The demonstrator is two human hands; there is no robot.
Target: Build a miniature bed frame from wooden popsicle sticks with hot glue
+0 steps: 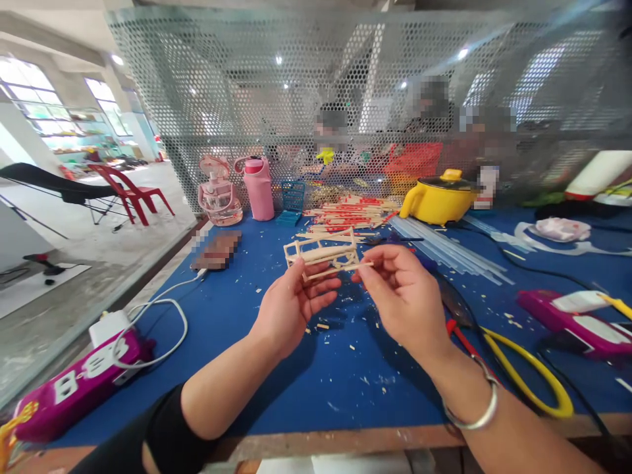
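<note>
A small model frame [322, 253] built of thin pale wooden sticks is held in the air above the blue table. My left hand [284, 309] grips its left side, thumb on top and fingers beneath. At the right end of the frame, my right hand [407, 296] pinches a thin wooden stick [364, 265] between thumb and fingertips. Whether that stick is joined to the frame cannot be made out. Behind the frame lies a pile of loose wooden sticks with red parts [345, 214]. Small wood scraps [322, 326] are scattered below my hands.
Yellow-handled scissors [528, 372] lie beside my right forearm, near clear glue sticks [449, 250]. A yellow pot [439, 199], pink bottle [259, 191] and clear jug [220, 201] stand along the perforated screen [257, 85]. Purple power strips [83, 378] with cords flank both sides; a phone [217, 250] lies left.
</note>
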